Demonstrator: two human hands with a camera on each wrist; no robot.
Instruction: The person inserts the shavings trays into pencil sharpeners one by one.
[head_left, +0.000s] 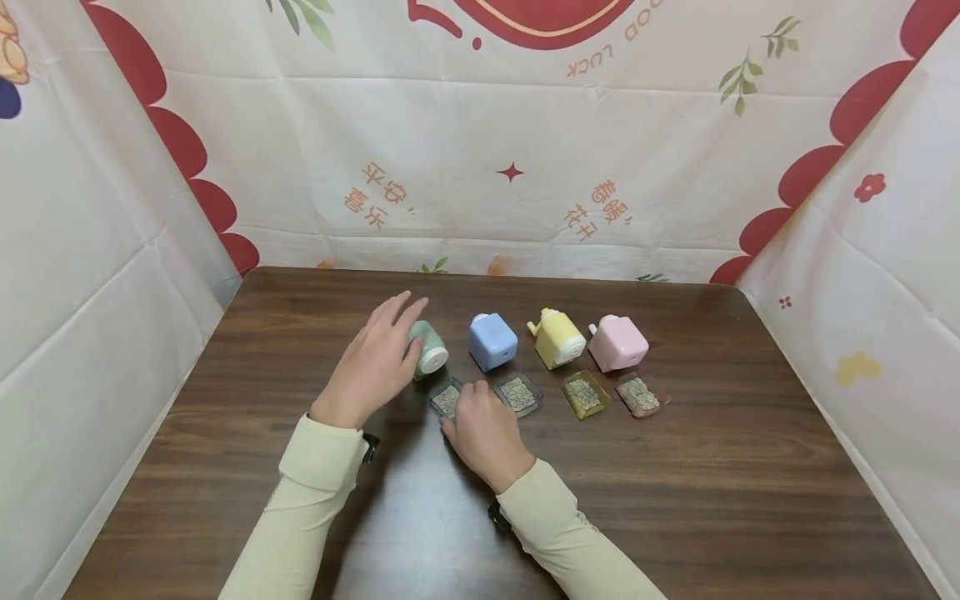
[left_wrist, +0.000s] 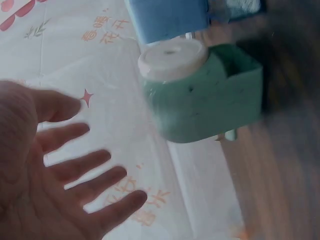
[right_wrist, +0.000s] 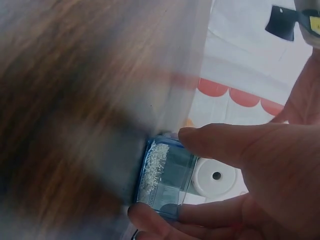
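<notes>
- Left hand (head_left: 372,360): fingers spread, gripping nothing, beside green sharpener (head_left: 430,350); a bump could topple it.
- Tray (right_wrist: 174,172): just nearside of green sharpener; tilting could spill shavings (right_wrist: 154,165).
- Right hand (head_left: 483,429): pinches tray's edges; uneven pressure could tip it.

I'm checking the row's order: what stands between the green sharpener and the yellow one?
The blue sharpener stands between the green sharpener and the yellow sharpener; the head view shows it.

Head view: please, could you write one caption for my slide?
Left hand beside a green sharpener, right hand gripping a small tray; three more sharpeners stand on the brown table.
</notes>
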